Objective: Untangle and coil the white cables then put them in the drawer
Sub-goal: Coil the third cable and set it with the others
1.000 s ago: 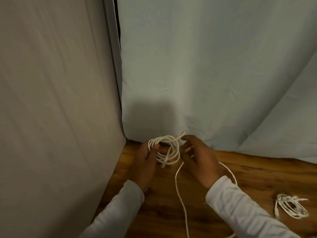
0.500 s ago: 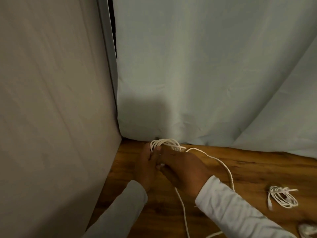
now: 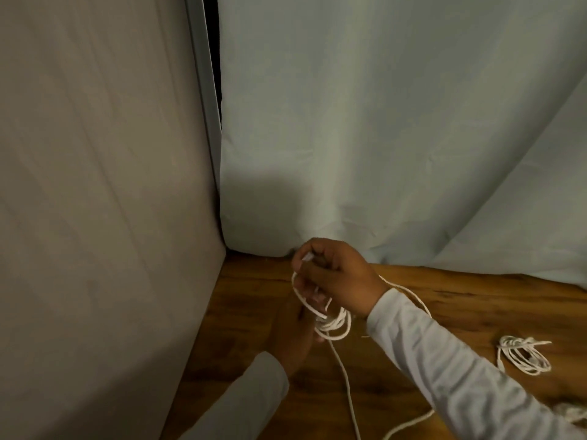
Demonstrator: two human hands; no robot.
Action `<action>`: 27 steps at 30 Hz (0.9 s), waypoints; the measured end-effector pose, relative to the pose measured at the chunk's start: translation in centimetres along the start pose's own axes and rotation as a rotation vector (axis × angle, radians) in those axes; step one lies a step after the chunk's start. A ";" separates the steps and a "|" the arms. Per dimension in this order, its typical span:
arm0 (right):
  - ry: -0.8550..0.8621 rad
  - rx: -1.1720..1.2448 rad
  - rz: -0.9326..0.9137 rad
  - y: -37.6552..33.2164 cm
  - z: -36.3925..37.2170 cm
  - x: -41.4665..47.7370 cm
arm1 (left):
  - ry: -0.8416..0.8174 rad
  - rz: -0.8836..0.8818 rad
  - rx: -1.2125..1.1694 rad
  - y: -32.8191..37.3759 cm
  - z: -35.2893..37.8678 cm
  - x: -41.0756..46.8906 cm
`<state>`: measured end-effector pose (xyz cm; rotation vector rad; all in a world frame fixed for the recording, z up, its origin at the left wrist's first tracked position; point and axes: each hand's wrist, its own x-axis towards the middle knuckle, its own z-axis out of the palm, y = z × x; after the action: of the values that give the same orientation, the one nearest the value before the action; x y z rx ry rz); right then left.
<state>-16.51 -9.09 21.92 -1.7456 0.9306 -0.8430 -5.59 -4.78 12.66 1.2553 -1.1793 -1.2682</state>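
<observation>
A partly coiled white cable (image 3: 333, 325) is held between both hands over the wooden table (image 3: 460, 312). My left hand (image 3: 293, 333) grips the coil from below. My right hand (image 3: 333, 274) is above it, curled round the cable's end, with a plug showing at its fingertips and a loop hanging from its fingers. The loose tail (image 3: 347, 392) runs down toward the near edge. A second white cable (image 3: 524, 354) lies coiled on the table at the right. No drawer is in view.
A pale fabric backdrop (image 3: 381, 138) hangs behind the table and a beige fabric panel (image 3: 95, 217) closes off the left side. Another whitish bundle (image 3: 571, 414) peeks in at the bottom right corner.
My right hand has lifted above the coil with the cable end, pulling a loop up. The coil and my left hand sit lower and nearer than before.
</observation>
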 end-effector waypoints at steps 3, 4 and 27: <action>0.002 -0.115 -0.057 0.4 -0.3 -1.0 | 0.034 0.019 -0.057 0.3 -0.2 0.2; -0.027 -0.150 -0.080 0.4 0.0 -1.5 | 0.065 0.016 -0.074 0.2 -0.2 0.4; 0.478 -0.298 0.279 6.4 -2.5 -5.6 | -0.211 -0.072 -0.216 -0.7 1.5 1.3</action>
<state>-22.69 -6.94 15.95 -1.6299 1.6469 -0.9920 -7.12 -5.97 11.86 1.0318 -1.1163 -1.5674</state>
